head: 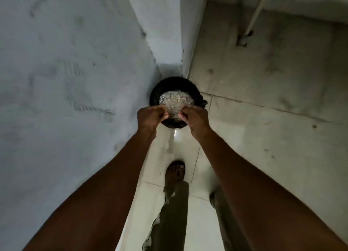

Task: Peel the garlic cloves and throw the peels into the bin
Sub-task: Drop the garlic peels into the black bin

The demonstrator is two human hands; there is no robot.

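A round black bin (160,88) stands on the floor in a narrow corner between two walls. Directly over its mouth I hold a clear plastic bag (176,101) with pale garlic peels showing through it. My left hand (150,116) pinches the bag's left edge and my right hand (195,118) pinches its right edge. Both arms reach straight out in front of me. The near rim of the bin shows just below my hands. No garlic cloves are in view.
A grey wall (66,81) runs close along the left and a white pillar (165,33) stands behind the bin. The tiled floor (263,128) opens to the right. A white pipe (254,18) leans at the back right. My sandalled foot (176,171) is below my hands.
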